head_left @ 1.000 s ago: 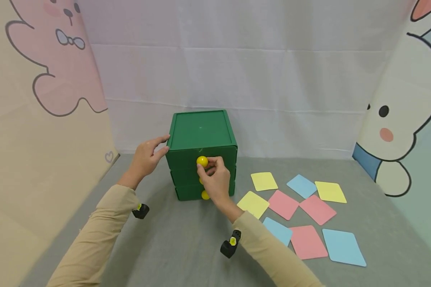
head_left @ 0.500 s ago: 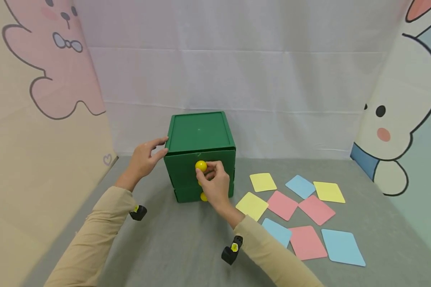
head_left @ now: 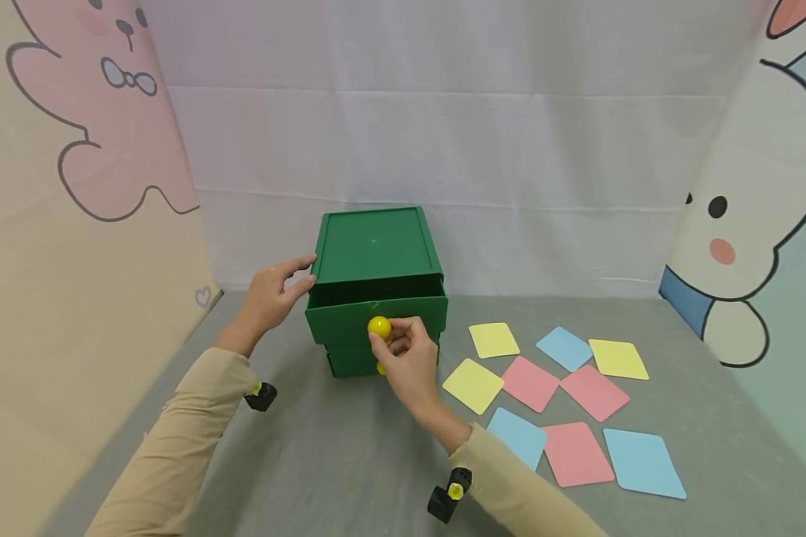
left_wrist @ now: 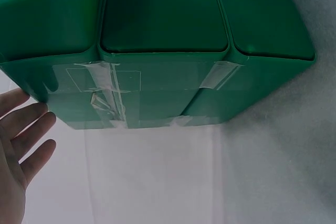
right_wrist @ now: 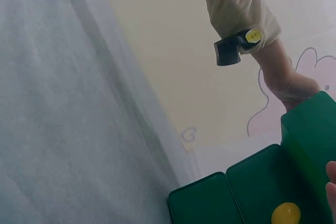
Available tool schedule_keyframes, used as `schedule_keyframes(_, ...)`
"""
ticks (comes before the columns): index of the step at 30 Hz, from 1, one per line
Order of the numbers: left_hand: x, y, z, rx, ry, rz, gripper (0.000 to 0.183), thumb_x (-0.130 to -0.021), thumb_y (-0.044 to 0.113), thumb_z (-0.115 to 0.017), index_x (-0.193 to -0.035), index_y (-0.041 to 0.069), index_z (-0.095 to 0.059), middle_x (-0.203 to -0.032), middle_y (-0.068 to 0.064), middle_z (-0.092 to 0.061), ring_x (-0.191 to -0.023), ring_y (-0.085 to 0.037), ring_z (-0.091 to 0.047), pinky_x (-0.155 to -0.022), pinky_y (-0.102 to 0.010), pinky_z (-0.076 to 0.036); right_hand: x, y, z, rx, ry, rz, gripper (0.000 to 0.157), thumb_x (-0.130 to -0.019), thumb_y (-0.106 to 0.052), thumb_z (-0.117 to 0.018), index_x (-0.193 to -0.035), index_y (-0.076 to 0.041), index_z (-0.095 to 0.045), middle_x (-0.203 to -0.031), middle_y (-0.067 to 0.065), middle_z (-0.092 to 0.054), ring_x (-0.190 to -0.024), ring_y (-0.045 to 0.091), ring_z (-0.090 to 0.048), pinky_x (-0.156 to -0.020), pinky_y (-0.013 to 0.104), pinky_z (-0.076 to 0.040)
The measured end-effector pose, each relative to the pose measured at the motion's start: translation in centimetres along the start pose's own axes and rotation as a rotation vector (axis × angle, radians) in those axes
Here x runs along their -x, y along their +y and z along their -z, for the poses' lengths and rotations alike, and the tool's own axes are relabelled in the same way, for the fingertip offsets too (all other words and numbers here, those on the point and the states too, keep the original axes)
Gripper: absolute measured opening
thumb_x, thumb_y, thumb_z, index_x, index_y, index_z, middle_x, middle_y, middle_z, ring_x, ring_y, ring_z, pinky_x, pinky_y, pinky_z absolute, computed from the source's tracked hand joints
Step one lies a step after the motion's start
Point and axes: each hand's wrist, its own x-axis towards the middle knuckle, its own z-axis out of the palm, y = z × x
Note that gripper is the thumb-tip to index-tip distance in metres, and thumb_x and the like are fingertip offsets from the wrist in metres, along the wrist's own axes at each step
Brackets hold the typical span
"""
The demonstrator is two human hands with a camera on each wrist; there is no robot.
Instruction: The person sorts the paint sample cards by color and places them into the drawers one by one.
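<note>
A green drawer cabinet point(head_left: 376, 242) of three stacked units stands on the grey cloth. Its top drawer point(head_left: 332, 321) is partly pulled out, showing a dark gap behind its front; the drawer's contents are not visible. My right hand point(head_left: 410, 365) pinches the yellow ball-shaped knob point(head_left: 379, 327) of that drawer. Lower knobs are mostly covered by the hand; one yellow knob point(right_wrist: 286, 213) shows in the right wrist view. My left hand point(head_left: 269, 302) has its fingertips against the cabinet's upper left side, and in the left wrist view its fingers point(left_wrist: 32, 129) are spread and extended.
Right of the cabinet lie several loose paper cards: yellow point(head_left: 473, 385), pink point(head_left: 578, 453) and blue point(head_left: 645, 462). Clear tape point(left_wrist: 105, 77) joins the cabinet units. A white curtain point(head_left: 510, 186) hangs behind, with printed cartoon sheets on both sides.
The top drawer has slid out toward me from shut to partly open, with my right hand moving back on its knob. My left hand has stayed at the cabinet's side.
</note>
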Motion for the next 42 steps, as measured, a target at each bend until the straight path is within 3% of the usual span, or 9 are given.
schedule_keyframes(6, 0.0, 0.0, 0.0, -0.016, 0.009, -0.009, 0.039, -0.092, 0.02, -0.053, -0.125, 0.001, -0.055, -0.115, -0.022, -0.059, -0.09, -0.035, -0.058, -0.074, -0.046, -0.042, 1.1, -0.8, 0.6, 0.017, -0.029, -0.042, 0.022, -0.079, -0.001, -0.067, -0.096, 0.007, -0.054, -0.081, 0.016, -0.06, -0.06, 0.019, -0.055, -0.056, 0.019, -0.047)
schedule_keyframes(11, 0.0, 0.0, 0.0, -0.021, -0.004, -0.009, 0.039, -0.092, 0.02, -0.053, -0.125, 0.0, -0.054, -0.116, -0.022, -0.058, -0.1, -0.037, -0.056, -0.083, -0.051, -0.043, 2.0, -1.1, 0.9, -0.011, -0.04, -0.055, 0.023, -0.079, -0.001, -0.068, -0.096, 0.007, -0.055, -0.082, 0.015, -0.06, -0.061, 0.019, -0.055, -0.058, 0.02, -0.048)
schedule_keyframes(22, 0.1, 0.0, 0.1, -0.01, -0.011, 0.006, 0.039, -0.092, 0.019, -0.052, -0.127, 0.001, -0.053, -0.117, -0.022, -0.058, -0.102, -0.038, -0.055, -0.084, -0.052, -0.042, 3.3, -0.6, 1.1, -0.015, -0.026, 0.067, 0.024, -0.075, 0.001, -0.07, -0.094, 0.008, -0.056, -0.081, 0.015, -0.062, -0.052, 0.019, -0.054, -0.051, 0.025, -0.049)
schedule_keyframes(31, 0.2, 0.0, 0.0, -0.025, -0.026, 0.02, 0.041, -0.093, 0.021, -0.052, -0.129, 0.001, -0.051, -0.119, -0.023, -0.056, -0.106, -0.038, -0.053, -0.087, -0.054, -0.041, 3.8, -0.8, 1.2, -0.027, -0.041, 0.056, 0.025, -0.076, 0.0, -0.07, -0.095, 0.006, -0.055, -0.081, 0.012, -0.061, -0.052, 0.014, -0.052, -0.05, 0.022, -0.048)
schedule_keyframes(42, 0.1, 0.1, 0.0, -0.015, -0.025, 0.027, 0.041, -0.093, 0.021, -0.05, -0.13, 0.003, -0.05, -0.12, -0.022, -0.056, -0.107, -0.039, -0.052, -0.085, -0.054, -0.041, 3.8, -0.6, 1.2, 0.001, -0.026, 0.108, 0.025, -0.075, 0.001, -0.071, -0.094, 0.006, -0.055, -0.079, 0.012, -0.061, -0.049, 0.014, -0.051, -0.048, 0.023, -0.047)
